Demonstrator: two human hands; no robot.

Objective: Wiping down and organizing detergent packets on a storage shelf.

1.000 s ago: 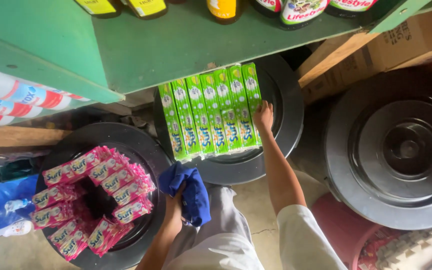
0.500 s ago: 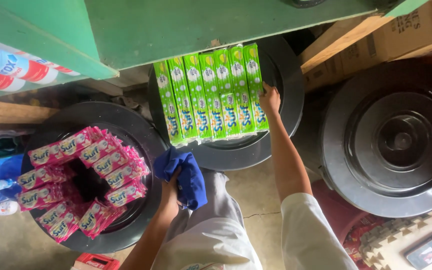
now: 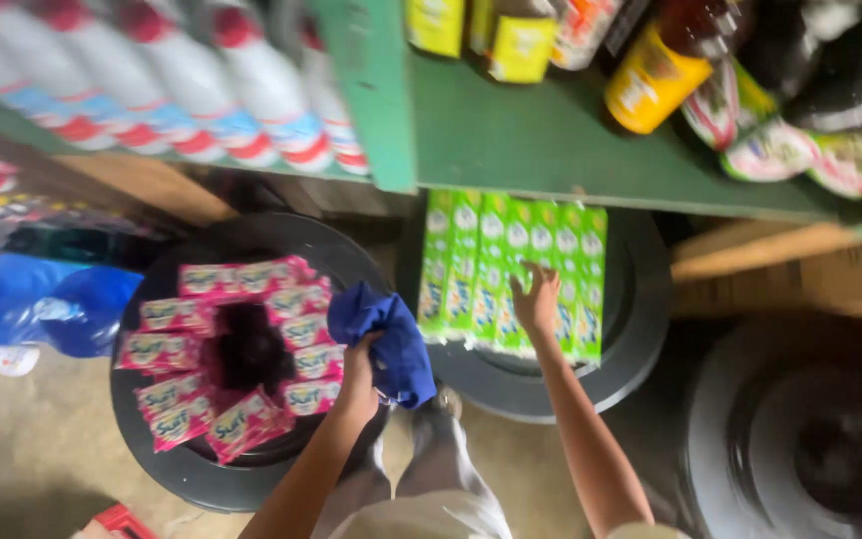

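Left hand (image 3: 358,371) clenched around blue cloth (image 3: 386,339), pink sachets (image 3: 236,354) ringing black tub lid (image 3: 202,469) at nine o'clock, right hand (image 3: 536,299) fingers spread on green packets (image 3: 511,269) atop second lid (image 3: 571,384) at twelve.

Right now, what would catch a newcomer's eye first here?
Probably the bright green sachet strips laid across a dark round lid, with the right hand resting on them. Next, the ring of pink sachets on the lid to the left, beside the blue cloth gripped in the left hand.
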